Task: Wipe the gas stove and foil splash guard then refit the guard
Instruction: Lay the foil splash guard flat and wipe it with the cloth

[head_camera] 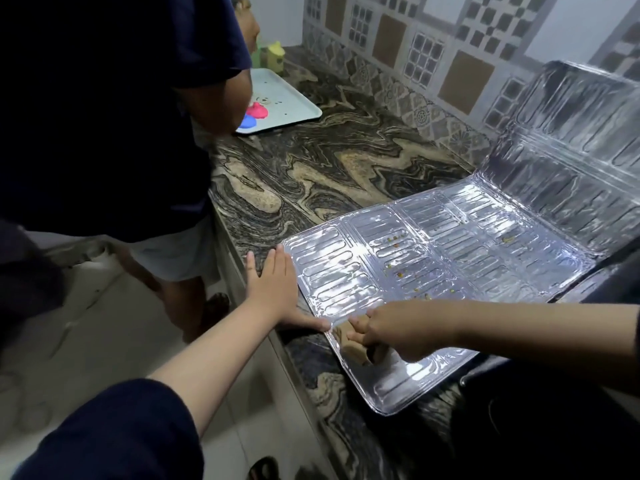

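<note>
The foil splash guard [433,244] lies partly flat on the marbled counter, its far panels bent up against the tiled wall. Small food specks dot its middle. My left hand [273,289] rests flat with straight fingers on the counter at the guard's left edge, thumb touching the foil. My right hand [398,329] grips a brownish cloth or sponge [353,348] pressed on the guard's near panel. A dark edge of the gas stove [588,393] shows at the lower right, mostly hidden by my right arm.
Another person in a dark shirt stands close on the left, leaning over the counter [329,168]. A pale tray [287,98] with pink and blue items sits at the back left, beside a yellow-green container [275,55]. The counter's front edge runs diagonally past my left wrist.
</note>
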A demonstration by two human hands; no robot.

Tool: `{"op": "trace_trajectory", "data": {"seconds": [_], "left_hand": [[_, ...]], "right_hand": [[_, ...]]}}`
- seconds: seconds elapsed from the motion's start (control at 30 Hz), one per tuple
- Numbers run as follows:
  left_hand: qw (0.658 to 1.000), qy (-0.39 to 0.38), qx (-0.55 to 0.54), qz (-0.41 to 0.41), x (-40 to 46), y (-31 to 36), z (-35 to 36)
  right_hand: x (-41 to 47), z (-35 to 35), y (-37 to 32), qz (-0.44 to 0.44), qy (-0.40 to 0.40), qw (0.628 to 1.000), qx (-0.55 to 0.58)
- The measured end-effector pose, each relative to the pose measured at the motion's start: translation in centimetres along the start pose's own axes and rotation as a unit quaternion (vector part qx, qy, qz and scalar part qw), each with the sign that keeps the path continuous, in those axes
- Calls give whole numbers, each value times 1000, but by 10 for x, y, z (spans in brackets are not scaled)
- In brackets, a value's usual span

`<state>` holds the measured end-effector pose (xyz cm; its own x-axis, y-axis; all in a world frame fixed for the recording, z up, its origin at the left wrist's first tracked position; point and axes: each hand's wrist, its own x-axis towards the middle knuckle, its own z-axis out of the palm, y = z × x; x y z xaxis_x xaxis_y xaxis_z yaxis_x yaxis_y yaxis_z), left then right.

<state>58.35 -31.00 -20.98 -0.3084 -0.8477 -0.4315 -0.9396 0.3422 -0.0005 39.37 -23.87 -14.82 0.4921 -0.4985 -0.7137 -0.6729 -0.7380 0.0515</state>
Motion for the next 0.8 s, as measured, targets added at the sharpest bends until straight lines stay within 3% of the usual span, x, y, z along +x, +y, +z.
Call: {"op": "trace_trajectory", "data": {"seconds": [0.43,0.57,0.7,0.8], "left_hand": [[1000,-16,5,-5,-3,3,-7],[999,-32,11,6,2,9,-16],[993,-45,-6,109,12,27,-20],[993,-53,-22,103,13,33,-11]], "right_hand": [[-30,-2,-14,-26,-129,979,152],[-29,-13,6,17,-69,977,203],[-21,-36,48,71,17,974,216],[-14,-64,71,120,51,970,205]]}}
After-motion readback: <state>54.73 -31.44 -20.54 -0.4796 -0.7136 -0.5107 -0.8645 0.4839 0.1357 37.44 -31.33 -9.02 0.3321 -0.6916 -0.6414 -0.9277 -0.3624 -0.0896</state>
